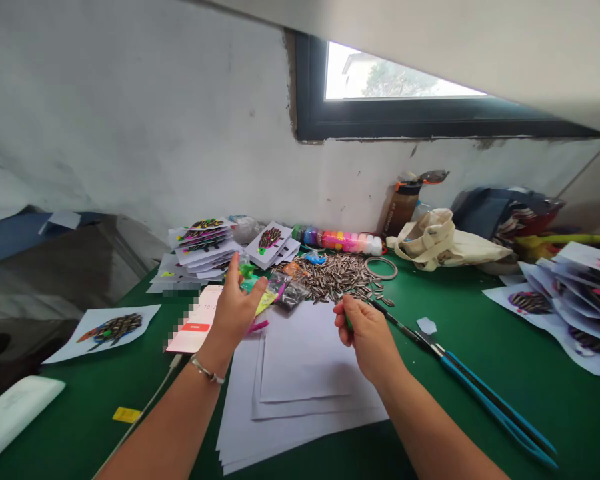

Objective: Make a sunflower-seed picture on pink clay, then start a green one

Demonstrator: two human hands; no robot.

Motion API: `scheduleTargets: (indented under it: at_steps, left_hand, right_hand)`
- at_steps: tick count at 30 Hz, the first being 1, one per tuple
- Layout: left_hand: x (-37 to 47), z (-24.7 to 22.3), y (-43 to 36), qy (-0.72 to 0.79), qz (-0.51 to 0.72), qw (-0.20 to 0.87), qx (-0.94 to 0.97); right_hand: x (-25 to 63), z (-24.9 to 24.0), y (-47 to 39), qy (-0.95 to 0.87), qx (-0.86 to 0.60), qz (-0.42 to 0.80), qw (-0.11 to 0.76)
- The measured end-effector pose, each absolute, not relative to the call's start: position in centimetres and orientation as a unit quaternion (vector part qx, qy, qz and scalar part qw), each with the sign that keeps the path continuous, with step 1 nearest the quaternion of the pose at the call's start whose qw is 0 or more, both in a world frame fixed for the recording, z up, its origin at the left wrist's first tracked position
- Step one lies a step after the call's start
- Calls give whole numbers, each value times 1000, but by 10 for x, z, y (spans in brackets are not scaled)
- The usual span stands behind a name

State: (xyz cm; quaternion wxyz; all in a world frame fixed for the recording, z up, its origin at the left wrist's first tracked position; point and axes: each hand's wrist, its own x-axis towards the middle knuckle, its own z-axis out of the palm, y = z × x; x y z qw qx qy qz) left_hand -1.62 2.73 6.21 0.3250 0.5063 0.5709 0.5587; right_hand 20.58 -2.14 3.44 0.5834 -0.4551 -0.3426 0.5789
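My left hand (236,303) is raised over the left edge of the paper stack, thumb and index finger apart. Just behind it lie bright green and yellow modelling clay (265,301) and small dark bags (294,293); whether the hand touches them I cannot tell. My right hand (367,330) is closed in a pinch above the right side of the blank white paper (305,367). A small green piece (349,323) shows between its fingers, mostly hidden. Beyond the hands, a pile of striped sunflower seeds (335,275) spreads on the green table.
Blue-handled tweezers or scissors (495,403) and a tape ring (381,269) lie right. A phone (193,327) is left. Seed-decorated pictures are stacked left (205,250) and right (575,307). Clay tubs (337,240), a bottle (400,207) and a cloth bag (440,240) line the wall.
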Motion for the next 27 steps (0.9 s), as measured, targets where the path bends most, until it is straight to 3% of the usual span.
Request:
scheduleTargets:
  at_steps: [3,7,12,15,19,25,27]
  left_hand:
    - [-11,59,19,546,562,306,541]
    - [16,58,3,489,603,361,516]
    - [56,56,-29,383,525,711,268]
    - [69,50,-43,318,451,806,212]
    - [72,42,-54,291,464,799,247]
    - [69,54,-56,269,414,824,278]
    - [79,59,-59,311,433,793,295]
  right_hand:
    - [200,32,-25,-376,-456,542,598]
    - [194,28,-29,-416,-478,491,597]
    - [179,30,-50,-571,-504,329,559]
    - [161,33,-71,-675,-463,307,486]
    - [145,37,-77,-773,-419,257,402]
    - [162,31,-45,-738,-565,61,365]
    - [160,32,-49,-774,-533,47,340]
